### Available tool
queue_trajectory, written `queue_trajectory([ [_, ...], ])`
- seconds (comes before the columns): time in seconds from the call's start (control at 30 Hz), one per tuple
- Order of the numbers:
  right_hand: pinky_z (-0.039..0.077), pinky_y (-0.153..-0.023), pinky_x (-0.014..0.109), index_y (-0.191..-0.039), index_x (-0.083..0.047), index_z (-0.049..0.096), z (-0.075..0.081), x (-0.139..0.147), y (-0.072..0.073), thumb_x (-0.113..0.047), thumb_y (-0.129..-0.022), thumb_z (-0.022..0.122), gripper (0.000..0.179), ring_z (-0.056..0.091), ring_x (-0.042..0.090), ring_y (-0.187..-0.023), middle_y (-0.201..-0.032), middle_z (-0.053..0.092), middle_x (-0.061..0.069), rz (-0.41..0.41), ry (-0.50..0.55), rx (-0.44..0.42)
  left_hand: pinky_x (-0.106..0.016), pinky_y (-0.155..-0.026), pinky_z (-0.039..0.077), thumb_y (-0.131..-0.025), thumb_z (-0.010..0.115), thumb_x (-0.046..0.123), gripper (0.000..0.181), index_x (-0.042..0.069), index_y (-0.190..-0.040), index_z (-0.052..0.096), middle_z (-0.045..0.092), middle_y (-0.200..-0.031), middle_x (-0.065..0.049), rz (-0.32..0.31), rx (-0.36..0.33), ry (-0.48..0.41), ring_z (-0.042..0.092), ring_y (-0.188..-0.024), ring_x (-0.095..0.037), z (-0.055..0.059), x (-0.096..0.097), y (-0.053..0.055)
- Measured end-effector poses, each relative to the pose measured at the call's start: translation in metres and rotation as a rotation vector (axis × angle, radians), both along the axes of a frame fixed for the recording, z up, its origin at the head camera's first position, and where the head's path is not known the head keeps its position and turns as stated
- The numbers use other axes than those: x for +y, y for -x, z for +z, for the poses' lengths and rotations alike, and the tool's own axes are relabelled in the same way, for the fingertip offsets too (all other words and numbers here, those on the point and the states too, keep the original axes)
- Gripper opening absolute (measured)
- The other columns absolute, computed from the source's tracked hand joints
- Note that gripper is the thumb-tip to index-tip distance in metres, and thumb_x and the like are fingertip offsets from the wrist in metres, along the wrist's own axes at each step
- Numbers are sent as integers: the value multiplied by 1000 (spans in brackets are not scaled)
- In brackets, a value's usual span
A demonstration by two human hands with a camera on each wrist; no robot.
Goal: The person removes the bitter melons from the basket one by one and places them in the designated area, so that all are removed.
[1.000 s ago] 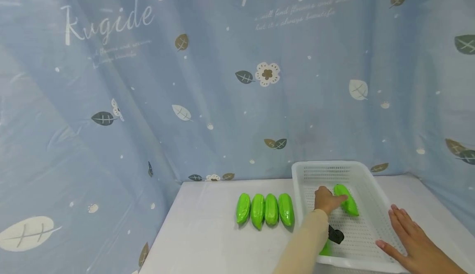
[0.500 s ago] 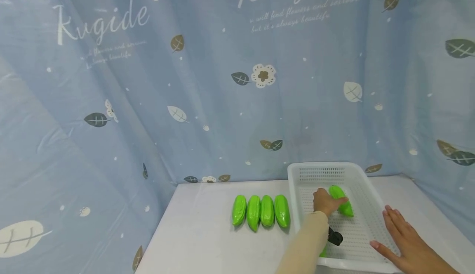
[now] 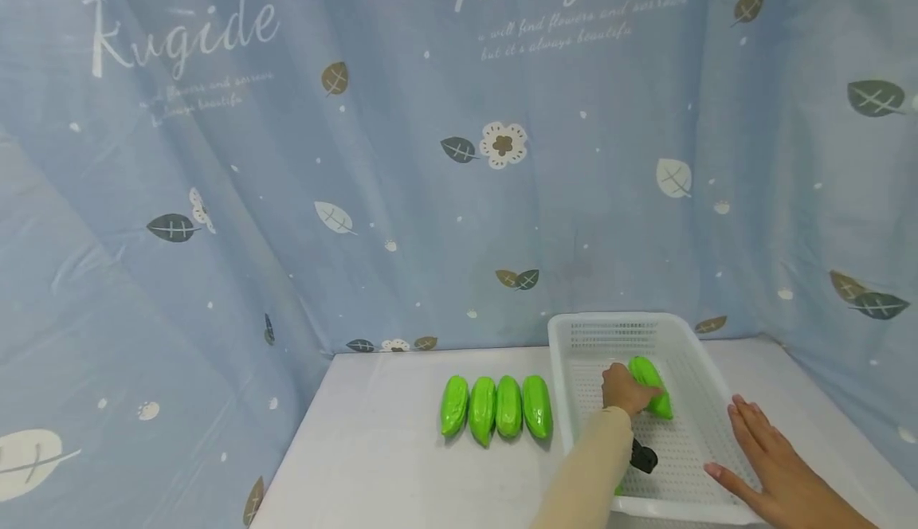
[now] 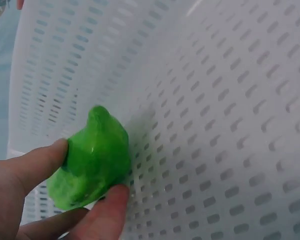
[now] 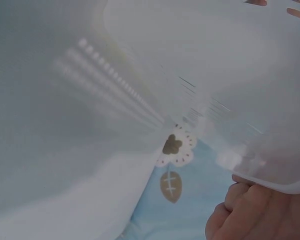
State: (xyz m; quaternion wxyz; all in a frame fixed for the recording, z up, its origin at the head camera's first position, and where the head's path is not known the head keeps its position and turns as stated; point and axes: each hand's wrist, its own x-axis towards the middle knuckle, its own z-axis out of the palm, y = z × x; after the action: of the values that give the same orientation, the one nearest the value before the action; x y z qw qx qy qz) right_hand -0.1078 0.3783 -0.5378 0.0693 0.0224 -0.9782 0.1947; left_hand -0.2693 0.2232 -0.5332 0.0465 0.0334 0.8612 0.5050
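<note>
In the head view, my left hand reaches into a white perforated plastic basket and holds a glossy green oblong vegetable. The left wrist view shows thumb and fingers on either side of this vegetable, close to the basket's floor. My right hand lies at the basket's right side, fingers straight and thumb spread apart. Its fingers meet the basket rim in the right wrist view. The vegetable's exact kind is unclear.
Several similar green vegetables lie in a row on the white table, left of the basket. A sliver of green shows beside the cream sleeve. Behind hangs a blue patterned curtain.
The whole scene has shifted slightly left in the head view. Both hands keep nearly the same places on the vegetable and at the basket.
</note>
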Motion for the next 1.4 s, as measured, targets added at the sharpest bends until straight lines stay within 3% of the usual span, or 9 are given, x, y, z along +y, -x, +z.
queue_trajectory([
  [0.17,6,-110,87,-162,7,-5,-1,-3,4,-47,-102,61,105,-28,46,-153,-168,-8,37,13,11,3,-29,-46,54,-71,94,12,38,0,-87,62,59,-73,-8,17,-55,-86,58,-48,-19,7,-7,-1],
  [0.27,8,-109,87,-162,7,-6,-1,-3,4,-46,-102,61,104,-27,48,-153,-168,-9,36,10,10,5,-28,-43,54,-71,94,9,34,-1,-82,64,61,-71,-9,38,-40,-103,62,-46,-22,9,-7,-2],
  [0.37,7,-109,87,-161,7,-7,-3,-2,3,-45,-102,61,104,-26,50,-153,-167,-9,37,13,15,12,-31,-44,57,-72,93,5,30,-3,-79,65,63,-69,-11,51,-27,-123,66,-47,-27,11,-9,-4],
  [0.47,-8,-112,84,-161,8,-8,-6,-1,3,-43,-102,61,104,-28,49,-153,-167,-10,38,24,26,21,-34,-49,60,-74,90,1,25,-7,-85,70,67,-76,-14,44,-47,-172,71,-54,-30,13,-11,-5],
  [0.63,-4,-111,85,-160,8,-10,-9,2,4,-45,-103,59,104,-32,47,-151,-166,-11,39,15,12,16,-39,-58,64,-75,89,-1,32,-10,-102,74,71,-92,-20,20,-72,-227,74,-63,-34,23,-14,-10],
  [0.8,-9,-111,83,-160,9,-10,-9,4,3,-44,-103,59,104,-36,44,-149,-166,-13,38,18,-2,31,-44,-62,65,-78,86,-3,26,-11,-100,75,72,-85,-18,18,-102,-287,76,-68,-37,36,-17,-15],
  [1.03,19,-102,87,-159,9,-11,-8,6,2,-46,-103,59,106,-28,54,-149,-165,-11,41,8,-25,12,-41,-62,65,-79,86,-3,22,-10,-98,76,74,-81,-16,6,-143,-335,77,-73,-35,48,-24,-16],
  [1.4,17,-103,88,-159,9,-14,-8,5,4,-50,-102,59,109,-27,56,-149,-164,-12,41,-3,-52,-2,-44,-72,66,-86,82,3,24,-7,-108,76,77,-87,-12,-101,-210,-407,78,-80,-33,67,-42,-10],
])
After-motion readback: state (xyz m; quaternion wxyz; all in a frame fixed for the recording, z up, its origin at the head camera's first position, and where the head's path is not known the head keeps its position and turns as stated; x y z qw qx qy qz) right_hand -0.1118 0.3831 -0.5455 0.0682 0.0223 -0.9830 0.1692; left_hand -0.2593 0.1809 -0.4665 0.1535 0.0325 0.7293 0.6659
